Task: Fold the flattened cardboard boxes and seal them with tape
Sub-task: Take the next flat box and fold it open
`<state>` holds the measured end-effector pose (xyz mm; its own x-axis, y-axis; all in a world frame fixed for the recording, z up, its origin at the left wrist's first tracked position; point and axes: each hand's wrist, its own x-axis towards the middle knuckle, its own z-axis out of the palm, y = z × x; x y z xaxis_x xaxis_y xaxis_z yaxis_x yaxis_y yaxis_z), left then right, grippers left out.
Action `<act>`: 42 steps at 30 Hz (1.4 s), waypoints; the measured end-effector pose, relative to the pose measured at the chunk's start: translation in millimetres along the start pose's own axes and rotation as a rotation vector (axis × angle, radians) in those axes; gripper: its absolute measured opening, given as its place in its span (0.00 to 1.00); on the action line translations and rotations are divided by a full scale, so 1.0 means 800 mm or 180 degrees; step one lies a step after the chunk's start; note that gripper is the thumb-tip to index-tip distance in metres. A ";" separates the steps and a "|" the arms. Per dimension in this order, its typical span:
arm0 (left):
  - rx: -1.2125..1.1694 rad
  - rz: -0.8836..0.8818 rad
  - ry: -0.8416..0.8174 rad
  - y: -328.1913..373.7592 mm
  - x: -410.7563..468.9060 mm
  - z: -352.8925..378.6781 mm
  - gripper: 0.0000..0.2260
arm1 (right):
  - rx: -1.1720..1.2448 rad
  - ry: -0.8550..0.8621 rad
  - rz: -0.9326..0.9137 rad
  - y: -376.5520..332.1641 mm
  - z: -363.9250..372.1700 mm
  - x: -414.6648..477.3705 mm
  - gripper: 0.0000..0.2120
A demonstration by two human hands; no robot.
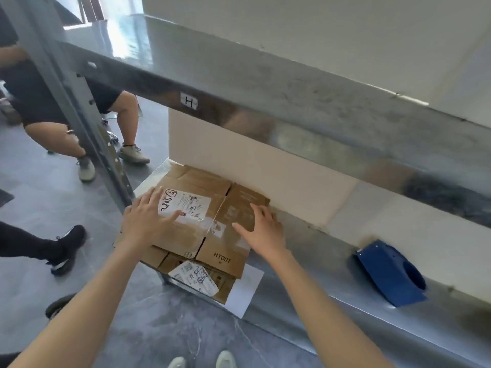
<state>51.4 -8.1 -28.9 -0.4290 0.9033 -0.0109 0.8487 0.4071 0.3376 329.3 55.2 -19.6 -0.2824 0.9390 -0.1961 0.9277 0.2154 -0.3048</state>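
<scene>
A: Forearms (106, 301) reach down. Which hand is nearer?
B: Neither. Left hand (144, 221) and right hand (263, 232) lie flat, fingers straight, gripping nothing, on opposite sides of the top flattened box (223, 251), stacked on the low shelf (313, 251).

place: warehouse/storeroom | cues: metal racking (292, 102), "H" shelf label (189, 101), stacked flattened cartons (202, 208)

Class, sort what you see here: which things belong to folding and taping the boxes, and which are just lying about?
For the job: stack of flattened boxes; left hand and right hand on its top; blue tool, possibly a tape dispenser.
Lying about: white sheet under the stack; H label; a bystander's black shoe.
</scene>
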 end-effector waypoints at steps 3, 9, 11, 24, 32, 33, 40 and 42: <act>-0.0149 0.0056 -0.0196 -0.021 0.026 0.006 0.40 | 0.0153 0.0047 0.0377 -0.009 0.023 -0.007 0.43; -0.0287 0.0062 -0.0560 -0.035 0.060 0.015 0.42 | 0.0386 0.0211 0.0705 -0.031 0.048 -0.012 0.44; -0.0357 0.0084 -0.0586 -0.037 0.065 0.019 0.43 | 0.0508 0.0254 0.0740 -0.036 0.049 -0.013 0.44; -0.1394 0.0376 -0.0151 -0.008 0.057 -0.015 0.45 | 0.2462 0.0692 0.1207 -0.055 0.009 -0.020 0.52; -0.1858 0.0616 -0.0020 0.061 0.015 -0.042 0.52 | 0.2688 0.1006 0.0896 -0.018 -0.044 -0.059 0.57; -0.1894 0.0661 -0.0001 0.074 0.007 -0.043 0.52 | 0.2729 0.1027 0.0862 -0.008 -0.051 -0.066 0.58; -0.2134 0.0988 0.0268 0.173 -0.070 -0.024 0.54 | 0.2697 0.1108 0.0348 0.099 -0.105 -0.132 0.65; -0.2208 0.1030 0.0322 0.203 -0.097 -0.006 0.53 | 0.2540 0.1109 0.0293 0.136 -0.116 -0.148 0.67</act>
<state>221.2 -12.2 31.1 -0.2470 0.9324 0.2637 0.5627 -0.0835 0.8224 486.3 -7.9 57.2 -0.0032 1.0000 0.0042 0.4587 0.0052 -0.8886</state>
